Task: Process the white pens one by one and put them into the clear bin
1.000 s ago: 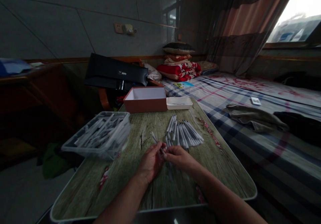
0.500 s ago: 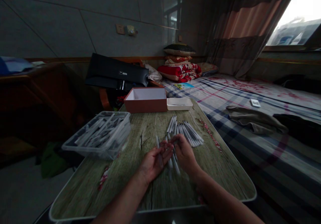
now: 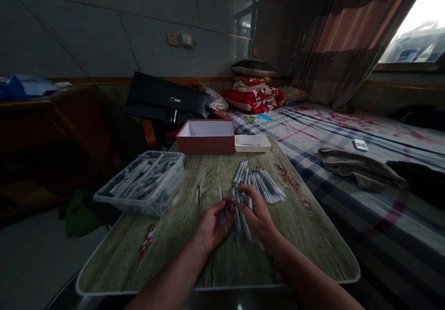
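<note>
My left hand [image 3: 216, 226] is half closed, palm turned inward, with a slim clear-and-white pen [image 3: 221, 194] held upright in its fingers. Close beside it, my right hand [image 3: 256, 211] curls its thumb and fingers around a few thin pens [image 3: 241, 222] that slant down between the two hands; blur hides their exact number. Just beyond the right hand, a fanned row of white-grey pens [image 3: 266, 185] with dark ends lies on the wood-patterned table [image 3: 177, 254]. A smaller group of pens [image 3: 241, 172] lies to the left of that row.
A clear plastic bin [image 3: 158, 206] full of similar pens stands at the table's left edge. At the far end sit a brown open box [image 3: 206, 145] and a white tray [image 3: 252, 148]. A bed with a checked sheet [image 3: 295, 138] runs along the right.
The view has shifted slightly, moving the scene a little to the right. My right thumb and fingers have spread more around the pens; my left hand stays close beside them.
</note>
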Available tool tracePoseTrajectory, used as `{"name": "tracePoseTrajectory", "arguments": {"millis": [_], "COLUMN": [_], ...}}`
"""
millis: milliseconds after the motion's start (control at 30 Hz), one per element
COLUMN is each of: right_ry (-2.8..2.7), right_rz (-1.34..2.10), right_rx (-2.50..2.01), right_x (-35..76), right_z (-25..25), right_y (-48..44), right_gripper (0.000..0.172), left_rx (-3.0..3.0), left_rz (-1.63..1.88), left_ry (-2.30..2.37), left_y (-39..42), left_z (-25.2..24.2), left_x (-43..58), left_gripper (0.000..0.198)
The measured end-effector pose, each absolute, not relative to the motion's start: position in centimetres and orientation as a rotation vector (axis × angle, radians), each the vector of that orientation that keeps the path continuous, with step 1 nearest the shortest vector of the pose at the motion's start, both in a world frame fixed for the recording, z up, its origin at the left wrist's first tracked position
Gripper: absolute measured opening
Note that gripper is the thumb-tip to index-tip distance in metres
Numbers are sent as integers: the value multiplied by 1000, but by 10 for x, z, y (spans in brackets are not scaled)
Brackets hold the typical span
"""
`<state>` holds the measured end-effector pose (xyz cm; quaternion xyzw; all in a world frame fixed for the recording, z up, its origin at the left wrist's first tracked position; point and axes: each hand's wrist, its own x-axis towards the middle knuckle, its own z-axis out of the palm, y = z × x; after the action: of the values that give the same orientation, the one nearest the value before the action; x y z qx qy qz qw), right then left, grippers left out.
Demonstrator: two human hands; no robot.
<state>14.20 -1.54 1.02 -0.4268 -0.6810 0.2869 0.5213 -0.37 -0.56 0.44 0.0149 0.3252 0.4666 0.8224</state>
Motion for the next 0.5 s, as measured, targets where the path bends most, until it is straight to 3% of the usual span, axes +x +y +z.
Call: {"name": "tracePoseTrajectory", "arguments": {"millis": [167,367,500], "right_ry": [-1594,-1629,-1679], "right_rz": [628,552,525], "right_rx": [-1039,-1039,-1030], "right_x": [147,148,147], "right_z": [7,-1,-3], "right_y": [-9,-5,-4], "right_gripper": [31,33,33], "left_rx": [315,825,1159], "left_rz": [1049,1194,1238], "left_ry": [819,1013,1379], "left_y": [-8,-5,19], "left_z": [16,69,100], "left_x": [-10,-44,-97], "left_gripper": [3,21,24]}}
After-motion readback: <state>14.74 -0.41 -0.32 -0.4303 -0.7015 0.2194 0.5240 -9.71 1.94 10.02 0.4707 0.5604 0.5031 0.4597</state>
